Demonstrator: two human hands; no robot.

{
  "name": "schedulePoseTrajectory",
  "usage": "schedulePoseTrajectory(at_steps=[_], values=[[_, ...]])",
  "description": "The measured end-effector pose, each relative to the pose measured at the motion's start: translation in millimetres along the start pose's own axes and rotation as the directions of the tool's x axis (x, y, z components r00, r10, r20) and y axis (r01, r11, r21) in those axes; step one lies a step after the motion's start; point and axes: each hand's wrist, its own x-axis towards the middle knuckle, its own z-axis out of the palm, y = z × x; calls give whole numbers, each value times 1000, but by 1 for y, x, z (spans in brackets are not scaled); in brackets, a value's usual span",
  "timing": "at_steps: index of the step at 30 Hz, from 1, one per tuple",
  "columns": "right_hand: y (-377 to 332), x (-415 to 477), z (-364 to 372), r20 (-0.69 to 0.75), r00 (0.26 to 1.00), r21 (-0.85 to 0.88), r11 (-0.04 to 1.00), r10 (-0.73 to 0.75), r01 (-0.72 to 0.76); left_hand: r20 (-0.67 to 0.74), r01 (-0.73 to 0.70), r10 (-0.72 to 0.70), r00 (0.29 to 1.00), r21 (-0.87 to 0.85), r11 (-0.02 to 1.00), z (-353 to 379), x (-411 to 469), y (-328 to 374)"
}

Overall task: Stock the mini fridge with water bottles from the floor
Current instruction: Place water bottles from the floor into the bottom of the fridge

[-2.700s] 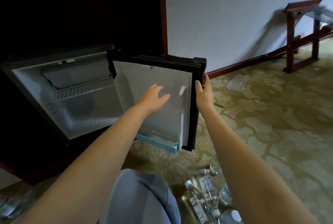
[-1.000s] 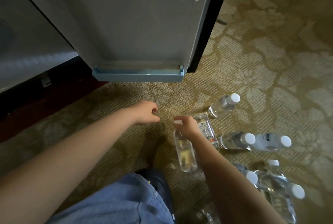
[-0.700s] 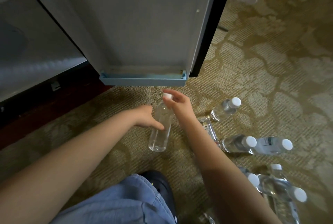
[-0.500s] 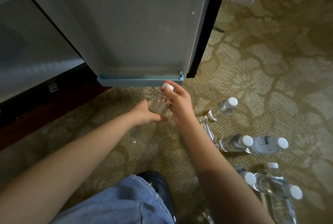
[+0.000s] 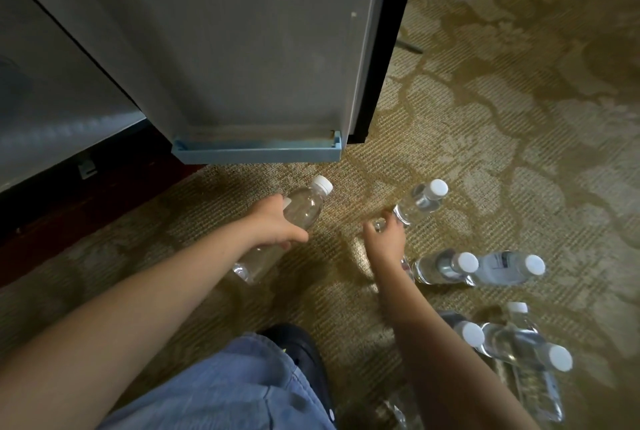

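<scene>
The mini fridge point(image 5: 52, 100) is cut off at the upper left; its open door point(image 5: 242, 49) runs out of the top of the frame. At lower right the right forearm hides part of a cluster of floor bottles point(image 5: 519, 343). At centre, the left hand point(image 5: 277, 222) is curled round a tilted water bottle point(image 5: 301, 208), whose cap points at the door shelf point(image 5: 256, 154). The right hand point(image 5: 384, 239) has its fingers bent at the base of a lying bottle point(image 5: 419, 203); I cannot tell whether it grips the bottle.

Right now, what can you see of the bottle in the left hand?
The bottle is clear plastic with a white screw cap and looks filled with clear water. It is tilted, cap pointing away toward the blue door shelf, base toward the person. The left hand grips round its middle. Whether its base touches the carpet cannot be told.
</scene>
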Motion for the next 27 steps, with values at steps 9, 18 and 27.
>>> schedulePoseTrajectory(at_steps=[9,18,27], values=[[30,3,16,46,977,-447,879,209,-167,35,-20,18,999,59,998,3,0,-7],[53,-13,29,113,985,-502,863,132,-58,48,-43,42,998,11,999,-4,1,-8],[46,-37,33,190,966,-415,906,178,-86,-38,-65,65,997,1,998,-19,-14,-14]])
